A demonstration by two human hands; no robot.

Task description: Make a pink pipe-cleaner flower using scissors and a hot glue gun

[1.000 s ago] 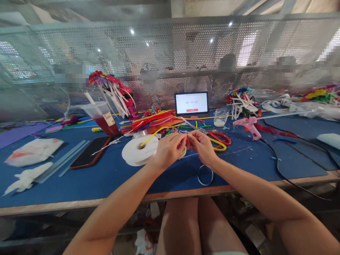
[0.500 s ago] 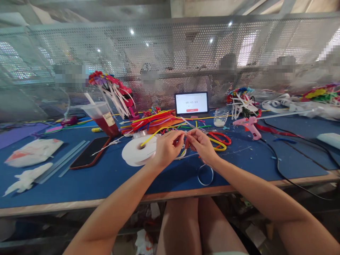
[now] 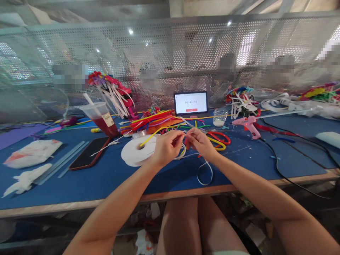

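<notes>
Head view: the left hand (image 3: 167, 148) and right hand (image 3: 201, 143) have fingers curled, pinching a yellow pipe cleaner (image 3: 156, 136) and white ribbon (image 3: 205, 173) together above the blue tabletop (image 3: 106, 186), near its front edge, between a white ribbon roll (image 3: 137, 152) and red-handled scissors (image 3: 219, 138).
</notes>
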